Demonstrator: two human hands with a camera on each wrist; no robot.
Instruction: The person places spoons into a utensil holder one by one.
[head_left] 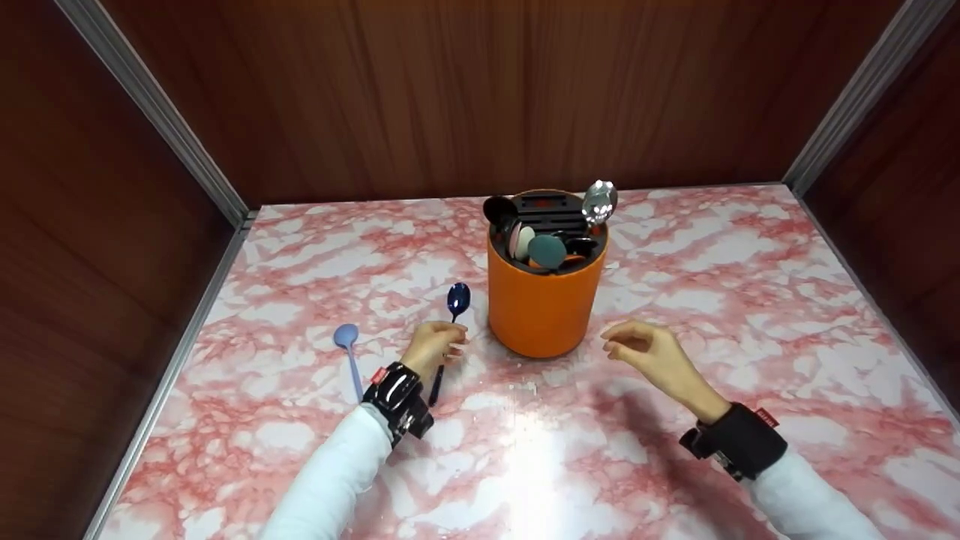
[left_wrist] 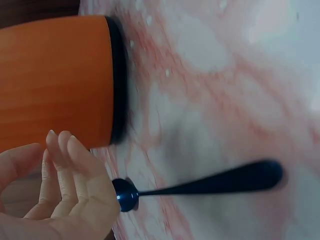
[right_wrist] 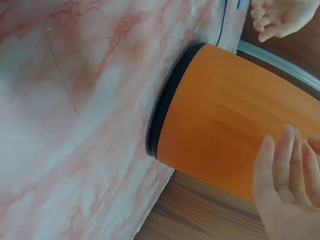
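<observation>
My left hand [head_left: 433, 346] hovers over a dark blue spoon [head_left: 458, 298], its fingers loosely bent with nothing between them. In the left wrist view the spoon's handle [left_wrist: 215, 181] lies on the table beyond the hand. To the left of that hand lies a light blue spoon [head_left: 346, 335], its handle end hidden by the wrist. An orange utensil holder [head_left: 541, 315] stands upright between the two hands. Right of the holder, my right hand [head_left: 651, 350] is raised above the table, fingers gently curved and holding nothing.
Several utensils stand in the holder's black slotted top, among them a shiny silver spoon [head_left: 600, 201], a teal-headed utensil [head_left: 547, 251] and a black one [head_left: 499, 210]. The pink-and-white marbled table [head_left: 690, 277] is bounded by brown wood-look panels [head_left: 450, 97] at the back and sides.
</observation>
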